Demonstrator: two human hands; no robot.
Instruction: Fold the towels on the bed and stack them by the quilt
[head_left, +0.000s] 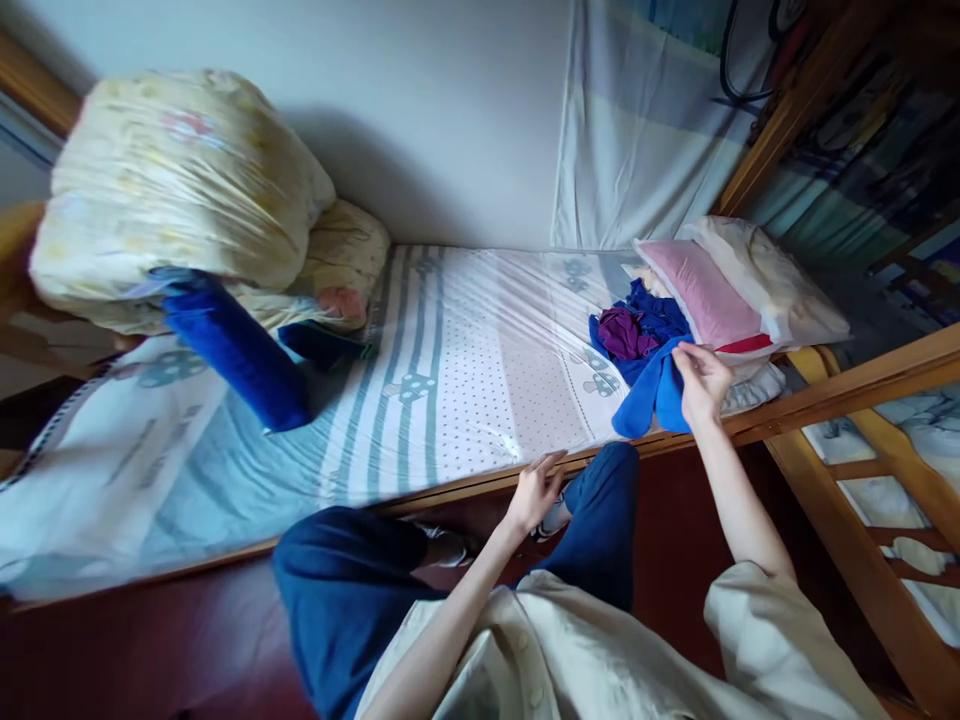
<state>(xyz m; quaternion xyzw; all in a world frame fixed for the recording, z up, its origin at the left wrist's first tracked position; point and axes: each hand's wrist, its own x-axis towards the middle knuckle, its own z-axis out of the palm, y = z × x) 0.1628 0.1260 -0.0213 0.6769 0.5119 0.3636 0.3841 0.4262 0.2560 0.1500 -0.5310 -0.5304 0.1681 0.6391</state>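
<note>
My right hand (703, 385) pinches the edge of a bright blue piece of cloth (643, 398) at the bed's front edge. The cloth hangs a little over that edge; whether it is a garment I cannot tell. Behind it lie a crumpled dark blue cloth (658, 318) and a purple cloth (621, 333), bunched together. Over my lap, near the bed's edge, my left hand (535, 492) is held with its fingers loosely stretched and nothing in them.
A patterned sheet (480, 350) covers the bed. A big yellowish bundle (180, 180), a blue roll (236, 350) and a small dark item (322, 343) are on the left. To the right are a pink pillow (701, 290), a bagged bundle (772, 275) and a wooden rail (847, 382).
</note>
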